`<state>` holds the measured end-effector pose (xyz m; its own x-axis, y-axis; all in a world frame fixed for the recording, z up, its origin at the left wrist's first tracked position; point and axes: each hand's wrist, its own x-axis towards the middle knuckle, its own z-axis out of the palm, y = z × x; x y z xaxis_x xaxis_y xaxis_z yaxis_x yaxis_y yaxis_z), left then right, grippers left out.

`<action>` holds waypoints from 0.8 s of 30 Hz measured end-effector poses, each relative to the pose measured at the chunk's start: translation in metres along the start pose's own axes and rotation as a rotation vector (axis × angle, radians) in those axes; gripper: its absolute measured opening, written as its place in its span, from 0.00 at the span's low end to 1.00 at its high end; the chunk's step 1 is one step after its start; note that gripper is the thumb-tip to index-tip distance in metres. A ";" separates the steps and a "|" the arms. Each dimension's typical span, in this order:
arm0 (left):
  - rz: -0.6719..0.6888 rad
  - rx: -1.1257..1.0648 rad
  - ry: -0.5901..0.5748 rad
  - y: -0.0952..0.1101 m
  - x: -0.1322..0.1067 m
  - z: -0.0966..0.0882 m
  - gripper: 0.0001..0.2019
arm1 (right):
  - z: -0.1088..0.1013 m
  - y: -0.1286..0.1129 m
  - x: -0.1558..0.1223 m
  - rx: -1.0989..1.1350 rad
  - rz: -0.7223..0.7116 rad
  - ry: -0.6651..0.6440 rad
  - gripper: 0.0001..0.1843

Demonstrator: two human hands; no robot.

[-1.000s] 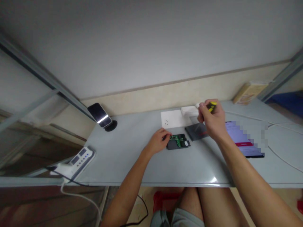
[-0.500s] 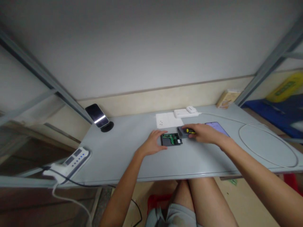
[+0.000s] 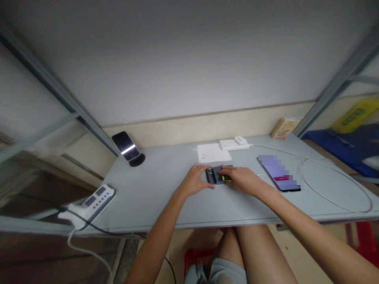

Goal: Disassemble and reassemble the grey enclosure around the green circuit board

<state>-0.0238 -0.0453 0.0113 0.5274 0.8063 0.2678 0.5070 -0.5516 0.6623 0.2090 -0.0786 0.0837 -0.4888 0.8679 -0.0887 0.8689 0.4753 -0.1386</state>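
A flat dark device with a green circuit board (image 3: 210, 172) lies near the middle of the table. My left hand (image 3: 195, 180) grips its left end, thumb along the near edge and fingers along the far edge. From the right, my right hand (image 3: 243, 180) holds a dark grey cover (image 3: 217, 176) over the right part of the device, hiding most of the board. A yellow-and-black tool (image 3: 227, 178), like a screwdriver handle, is also held in that right hand; its tip is hidden. Whether the cover sits flush cannot be made out.
Behind lies a white sheet (image 3: 209, 156) with several small dark screws, beside a white power strip (image 3: 229, 145). A phone (image 3: 276, 173) and a looped white cable (image 3: 334, 205) are on the right. At left stand another phone (image 3: 126, 146) and a white power station (image 3: 91, 205).
My right hand has moved left and nearer with the grey cover, from beside the device to over its board. More of the phone on the right now shows.
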 end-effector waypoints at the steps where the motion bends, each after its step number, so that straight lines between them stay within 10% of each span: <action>1: -0.008 0.005 0.002 0.000 0.000 0.001 0.42 | 0.002 -0.003 0.001 0.000 -0.002 0.002 0.31; 11: -0.028 0.057 -0.017 -0.002 -0.001 -0.001 0.45 | 0.011 0.002 0.016 0.360 -0.122 0.155 0.16; 19: 0.051 0.112 -0.064 0.011 -0.001 -0.010 0.31 | -0.003 0.033 0.040 0.833 0.333 1.173 0.21; 24: 0.043 0.148 -0.040 0.014 -0.002 -0.011 0.27 | 0.016 0.055 0.079 1.084 0.533 1.047 0.28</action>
<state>-0.0251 -0.0523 0.0275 0.5760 0.7739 0.2631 0.5767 -0.6129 0.5402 0.2168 0.0138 0.0528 0.5018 0.8225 0.2677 0.2279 0.1729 -0.9582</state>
